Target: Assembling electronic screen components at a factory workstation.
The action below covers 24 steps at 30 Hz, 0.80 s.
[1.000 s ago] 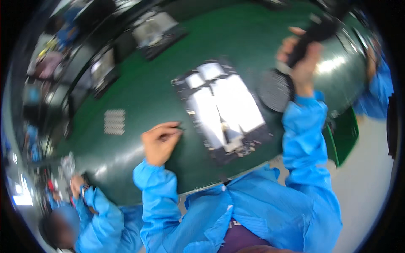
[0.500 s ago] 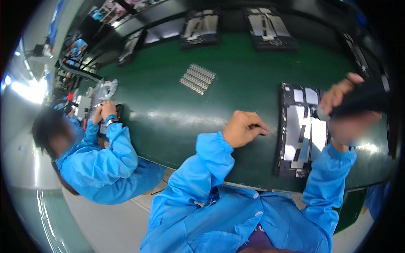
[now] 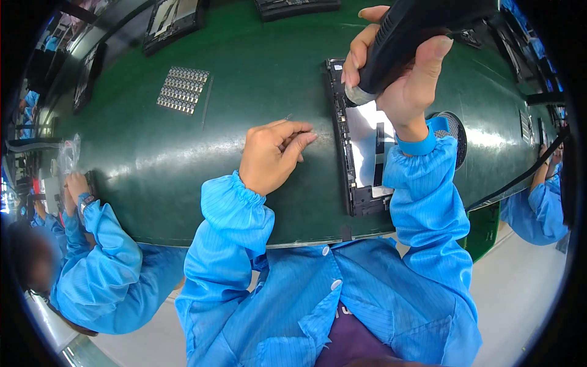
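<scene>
My right hand [image 3: 406,98] grips a black hand-held tool [image 3: 397,46] with vents along its side and a pale silvery round tip. That tip hangs over the far left part of an opened flat device [image 3: 362,147], a black frame with shiny silver sheets and a dark strip inside. My right hand and forearm hide much of its right side. Just left of the device, my left hand [image 3: 269,153] is closed in a pinch above the green table. Whatever sits between its thumb and fingers is too small to make out.
A sheet of small metallic parts in rows [image 3: 183,90] lies at the left. More dark panels [image 3: 174,24] line the far edge. Behind my right wrist is a round black-rimmed mesh piece [image 3: 454,131]. A co-worker in blue [image 3: 104,275] works at the left, another [image 3: 538,208] at the right.
The view has turned to the right. My right hand has carried the black tool from the device's right side toward its far left corner. My left hand stays pinched beside the device.
</scene>
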Motion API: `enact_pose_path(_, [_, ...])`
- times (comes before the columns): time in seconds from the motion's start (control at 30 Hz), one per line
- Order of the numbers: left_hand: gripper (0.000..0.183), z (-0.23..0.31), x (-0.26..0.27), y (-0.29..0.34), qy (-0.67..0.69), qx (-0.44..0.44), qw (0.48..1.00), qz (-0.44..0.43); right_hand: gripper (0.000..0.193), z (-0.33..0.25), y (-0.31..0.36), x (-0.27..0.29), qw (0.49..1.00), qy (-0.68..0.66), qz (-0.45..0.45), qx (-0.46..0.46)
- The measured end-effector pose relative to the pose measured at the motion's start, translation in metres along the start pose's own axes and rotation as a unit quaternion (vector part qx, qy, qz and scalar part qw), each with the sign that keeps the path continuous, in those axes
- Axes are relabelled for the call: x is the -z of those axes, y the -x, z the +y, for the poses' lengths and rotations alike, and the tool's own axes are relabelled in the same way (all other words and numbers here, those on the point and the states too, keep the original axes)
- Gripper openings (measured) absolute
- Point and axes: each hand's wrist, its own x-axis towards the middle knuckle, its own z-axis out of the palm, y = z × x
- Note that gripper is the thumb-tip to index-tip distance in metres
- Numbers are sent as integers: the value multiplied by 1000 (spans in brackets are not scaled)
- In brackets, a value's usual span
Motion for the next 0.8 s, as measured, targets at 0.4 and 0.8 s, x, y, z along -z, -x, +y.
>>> enact_pose_path(0.4, [12,4,-6,-2,34,35,998,37,86,48,-51,12,816,-325,-345,329])
enact_pose_path(0.8, [26,-12,-2,-6,77,-33,994,73,96,23,1,8,993,82,-66,51])
